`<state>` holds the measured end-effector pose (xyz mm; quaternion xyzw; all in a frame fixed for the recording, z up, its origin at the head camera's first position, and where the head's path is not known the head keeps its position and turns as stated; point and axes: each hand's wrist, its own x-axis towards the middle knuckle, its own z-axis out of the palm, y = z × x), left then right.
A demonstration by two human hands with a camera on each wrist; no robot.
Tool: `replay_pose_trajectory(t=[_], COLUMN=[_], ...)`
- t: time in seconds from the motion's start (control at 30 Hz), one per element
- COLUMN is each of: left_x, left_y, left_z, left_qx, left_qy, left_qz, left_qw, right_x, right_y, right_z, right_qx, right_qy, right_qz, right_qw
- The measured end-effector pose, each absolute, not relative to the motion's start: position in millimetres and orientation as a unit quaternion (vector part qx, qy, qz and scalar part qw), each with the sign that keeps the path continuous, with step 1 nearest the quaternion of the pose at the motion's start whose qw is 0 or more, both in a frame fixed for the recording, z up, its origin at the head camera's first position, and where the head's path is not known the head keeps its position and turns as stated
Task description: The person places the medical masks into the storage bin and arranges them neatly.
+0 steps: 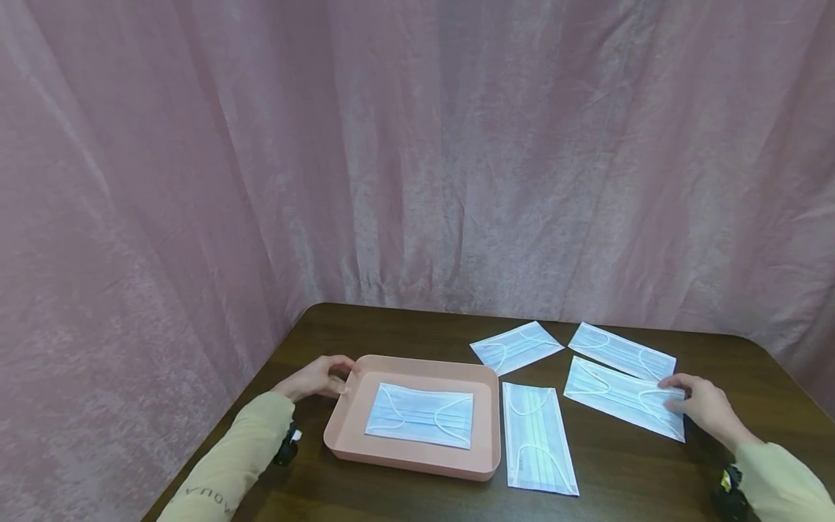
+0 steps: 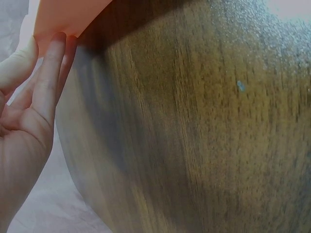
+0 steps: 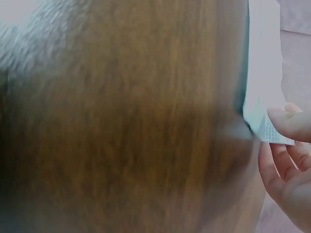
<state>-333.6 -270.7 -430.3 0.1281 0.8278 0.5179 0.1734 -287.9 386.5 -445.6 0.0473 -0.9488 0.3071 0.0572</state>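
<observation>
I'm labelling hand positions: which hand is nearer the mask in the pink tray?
Left. The left hand grips the tray to the left of that mask; the right hand is farther off rightward, pinching another mask.

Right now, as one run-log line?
left hand: grips tray | right hand: pinches one mask | inside tray: another mask | on table: three more masks

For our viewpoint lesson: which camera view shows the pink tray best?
The head view: the pink tray appears nearly whole, a mask inside. The left wrist view shows only part, held by fingers; the right wrist view shows none.
</observation>
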Motion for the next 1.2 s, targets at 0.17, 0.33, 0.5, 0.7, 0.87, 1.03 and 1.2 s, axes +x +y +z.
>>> replay_pose_trajectory(t=[0.17,0.33,0.5,0.7,0.87,1.03,1.2], left_x=[-332.2,-332.0,-333.3,-333.5,-331.6,-330.9,-332.0], left_y=[-269.5,-269.3,-273.0,-273.2,-269.4,-269.1,-268.9], left_z=[-428.7,-429.2,-431.7,-430.6,-429.0,-428.9,-429.9], left_qx=[0.131,0.132,0.163,0.159,0.130,0.133,0.136], left_qy=[0.831,0.832,0.821,0.822,0.830,0.830,0.828], left_qz=[0.514,0.511,0.518,0.518,0.514,0.514,0.515], left_qw=[0.170,0.173,0.177,0.175,0.171,0.172,0.174], right_x=[-284.2,-281.4,-277.4,-271.6,-270.7,-273.8,-271.8], right_y=[387.7,386.9,386.9,386.4,387.4,390.7,387.6], right_z=[-440.7,-437.1,-435.4,-428.9,-423.1,-421.4,-414.4], right_qx=[0.045,0.030,0.037,0.054,0.048,0.065,0.065], right_qy=[-0.944,-0.930,-0.919,-0.907,-0.904,-0.891,-0.889], right_qz=[0.324,0.365,0.390,0.413,0.418,0.438,0.438], right_qw=[0.043,0.020,0.035,0.065,0.075,0.096,0.112])
